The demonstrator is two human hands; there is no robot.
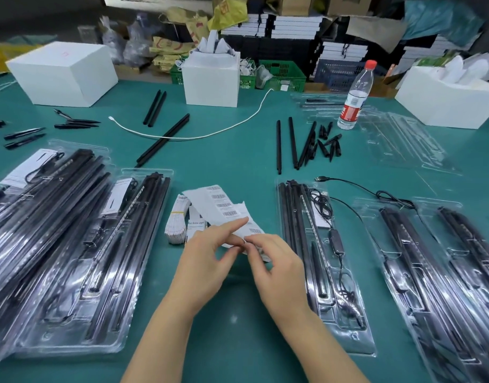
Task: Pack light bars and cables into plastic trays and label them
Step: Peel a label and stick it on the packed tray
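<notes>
A white strip of barcode labels [222, 205] lies curled at the table's middle. My left hand [207, 261] pinches its near end, forefinger stretched over the paper. My right hand [276, 266] pinches the same end [249, 243] from the right, fingers curled at a label's edge. Just right of my hands lies a clear plastic tray [325, 261] holding black light bars and a black cable with a controller. Packed trays are stacked at the left [72, 244] and at the right [442, 272].
A banded bundle of white cards [177, 221] sits left of the labels. Loose black bars [293, 142], spikes, a white cable [210, 131], a water bottle [355, 95], empty clear trays [398, 134] and white boxes [211, 78] lie farther back on the green table.
</notes>
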